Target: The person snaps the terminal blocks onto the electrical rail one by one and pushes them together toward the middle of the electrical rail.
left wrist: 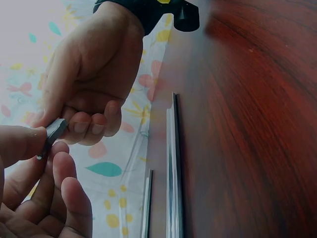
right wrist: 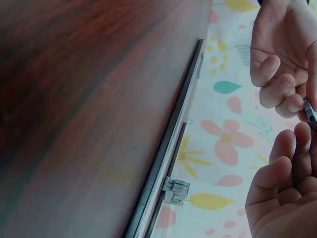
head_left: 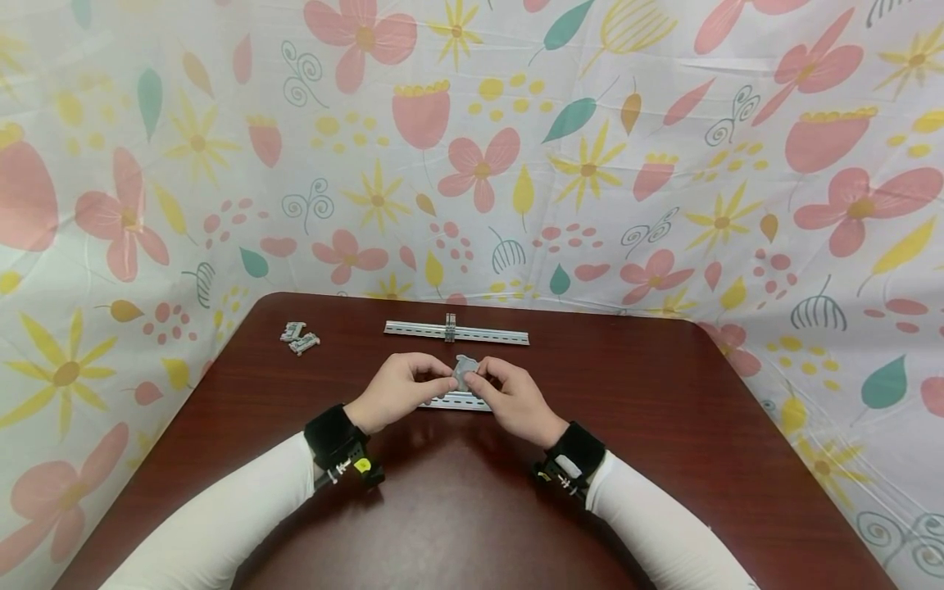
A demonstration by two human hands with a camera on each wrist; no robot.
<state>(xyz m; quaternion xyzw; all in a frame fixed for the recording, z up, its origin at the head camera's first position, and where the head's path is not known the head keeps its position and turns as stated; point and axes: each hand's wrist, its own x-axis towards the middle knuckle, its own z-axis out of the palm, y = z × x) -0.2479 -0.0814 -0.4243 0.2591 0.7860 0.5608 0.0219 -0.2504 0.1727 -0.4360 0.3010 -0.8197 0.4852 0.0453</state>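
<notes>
A thin grey terminal block (head_left: 464, 370) is held up between both hands, in front of the near slotted metal rail (head_left: 456, 401). My left hand (head_left: 401, 387) pinches its left side between thumb and fingers. From the other side my right hand (head_left: 519, 401) pinches it the same way. In the left wrist view the terminal block (left wrist: 55, 131) is seen edge-on, above the level of the rail (left wrist: 172, 173). Only a sliver of the terminal block (right wrist: 310, 113) shows at the right edge of the right wrist view.
Farther back lies a second slotted rail (head_left: 490, 334), with a small cluster of grey blocks (head_left: 450, 328) mounted near its middle. Several loose grey blocks (head_left: 304, 342) lie at the table's back left. Behind the brown table (head_left: 627, 369) hangs a floral cloth (head_left: 472, 246).
</notes>
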